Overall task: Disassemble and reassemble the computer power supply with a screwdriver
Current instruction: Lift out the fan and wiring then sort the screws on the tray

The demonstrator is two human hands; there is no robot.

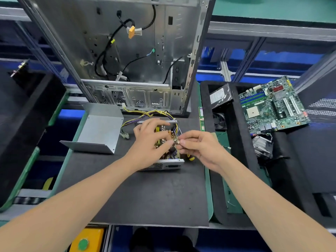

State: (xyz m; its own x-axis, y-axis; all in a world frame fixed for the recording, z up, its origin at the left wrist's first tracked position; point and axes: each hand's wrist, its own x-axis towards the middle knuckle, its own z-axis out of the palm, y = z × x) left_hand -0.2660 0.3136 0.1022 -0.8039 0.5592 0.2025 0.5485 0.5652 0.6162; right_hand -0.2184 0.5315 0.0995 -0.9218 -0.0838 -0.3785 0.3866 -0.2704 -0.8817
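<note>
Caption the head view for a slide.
Right hand pinches a small part, left hand rests on the open grey metal power supply; its folded sheet-metal cover lies alongside.

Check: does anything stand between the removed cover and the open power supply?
Yes. The white cable connector lies between the cover and the power supply, and the left hand and right hand sit over its open top.
</note>
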